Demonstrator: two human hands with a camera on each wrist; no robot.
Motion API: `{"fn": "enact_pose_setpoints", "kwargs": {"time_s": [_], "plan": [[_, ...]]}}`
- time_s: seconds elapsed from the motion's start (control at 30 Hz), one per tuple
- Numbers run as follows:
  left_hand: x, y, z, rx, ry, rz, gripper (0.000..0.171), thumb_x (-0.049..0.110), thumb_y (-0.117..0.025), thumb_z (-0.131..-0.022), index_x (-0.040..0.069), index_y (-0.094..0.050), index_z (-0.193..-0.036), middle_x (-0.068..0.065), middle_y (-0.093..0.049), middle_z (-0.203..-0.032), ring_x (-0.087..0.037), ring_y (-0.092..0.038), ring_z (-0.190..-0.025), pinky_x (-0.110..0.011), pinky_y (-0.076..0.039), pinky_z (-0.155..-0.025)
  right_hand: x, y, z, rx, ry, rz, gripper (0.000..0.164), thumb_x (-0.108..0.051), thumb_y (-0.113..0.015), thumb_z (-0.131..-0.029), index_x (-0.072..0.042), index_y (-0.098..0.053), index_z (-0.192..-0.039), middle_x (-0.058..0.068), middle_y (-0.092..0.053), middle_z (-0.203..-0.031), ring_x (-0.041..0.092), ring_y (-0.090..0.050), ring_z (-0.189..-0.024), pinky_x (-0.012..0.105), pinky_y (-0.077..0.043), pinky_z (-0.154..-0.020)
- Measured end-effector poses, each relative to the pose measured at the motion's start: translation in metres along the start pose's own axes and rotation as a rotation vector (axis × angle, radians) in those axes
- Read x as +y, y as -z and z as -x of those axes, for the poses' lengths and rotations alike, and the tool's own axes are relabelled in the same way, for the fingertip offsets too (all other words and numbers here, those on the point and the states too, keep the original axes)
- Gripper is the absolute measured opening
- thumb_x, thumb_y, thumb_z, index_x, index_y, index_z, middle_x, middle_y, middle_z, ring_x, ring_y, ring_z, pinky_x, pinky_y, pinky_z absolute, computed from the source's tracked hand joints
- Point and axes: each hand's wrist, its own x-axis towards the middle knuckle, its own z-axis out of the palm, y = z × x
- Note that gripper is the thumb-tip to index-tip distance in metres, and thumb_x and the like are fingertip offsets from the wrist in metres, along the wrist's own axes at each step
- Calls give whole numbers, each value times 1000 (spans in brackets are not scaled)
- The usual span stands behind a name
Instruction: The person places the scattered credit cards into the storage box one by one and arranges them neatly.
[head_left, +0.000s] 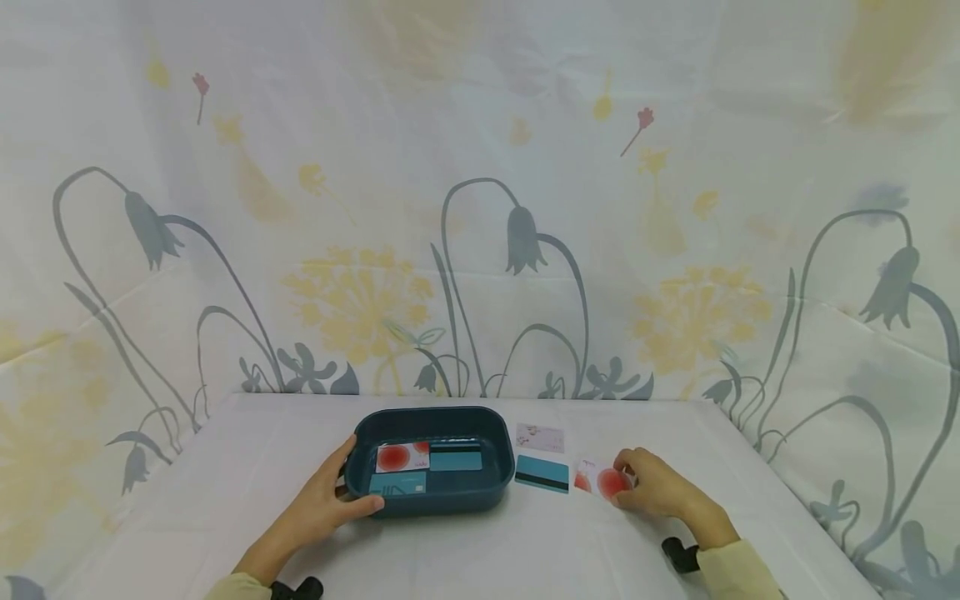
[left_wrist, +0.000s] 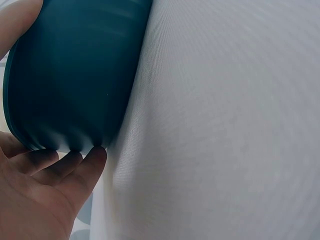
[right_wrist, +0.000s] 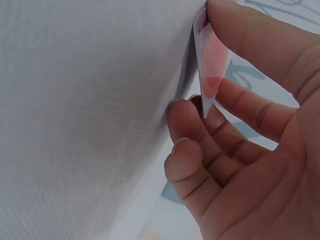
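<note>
A dark teal plastic bin [head_left: 472, 502] stands on the white table. My left hand [head_left: 322, 500] holds its left end, thumb at the near rim; in the left wrist view the fingertips [left_wrist: 92, 162] press against the outer wall. Inside the bin lie a white card with red circles [head_left: 397, 457], a blue card with a black stripe [head_left: 457, 458] and another blue card [head_left: 397, 483]. To the right of the bin, my right hand [head_left: 652, 486] pinches a second red-circled card [head_left: 600, 478] by its right end. In the right wrist view this card [right_wrist: 212, 60] stands tilted off the cloth.
Between the bin and my right hand lie a blue card with a black stripe [head_left: 542, 474] and, farther back, a pale pink patterned card [head_left: 540, 437]. A flower-printed curtain [head_left: 480, 208] hangs behind the white-covered table [head_left: 450, 558].
</note>
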Motion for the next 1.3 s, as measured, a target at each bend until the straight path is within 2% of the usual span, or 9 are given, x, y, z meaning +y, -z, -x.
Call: {"fn": "enact_pose_setpoints", "kwargs": {"time_s": [0.2,0.47,0.6,0.87,1.3], "plan": [[-2,1,-1,-2,-4,6,103,32,-78,-79,2,-11,-152,-25,-16,-155,-45,-31,-134,-44,-45,-98,-2,1,-2,30,45,-19,28,-8,-78,-75,-5,-59,-96,5,-58,-91,20,-52,-82,41,-49,-77],[-2,2,-1,-7,-8,32,103,30,-78,-80,2,-11,-152,-24,-15,-155,-44,-32,-134,-43,-45,-99,-3,3,-1,47,80,-76,17,0,-69,-80,-7,-57,-90,1,-54,-81,14,-48,-68,25,-43,-57],[-1,1,-1,-3,-7,18,103,31,-78,-80,2,-11,-152,-24,-15,-155,-44,-32,-134,-42,-45,-99,-3,4,-1,35,109,-96,18,1,-66,-81,-7,-55,-93,0,-52,-76,12,-50,-62,24,-44,-53],[-1,0,-1,0,-8,14,104,32,-79,-79,2,-11,-152,-24,-16,-155,-44,-32,-134,-42,-45,-98,-3,4,-3,-13,181,-140,35,4,-60,-83,-9,-52,-115,0,-53,-76,13,-55,-50,26,-46,-49],[-1,0,-1,1,-14,9,103,32,-78,-79,1,-11,-152,-25,-17,-154,-44,-32,-134,-41,-45,-99,-2,2,-2,19,188,-155,35,5,-59,-86,-11,-52,-117,3,-53,-82,11,-55,-51,25,-47,-47]]}}
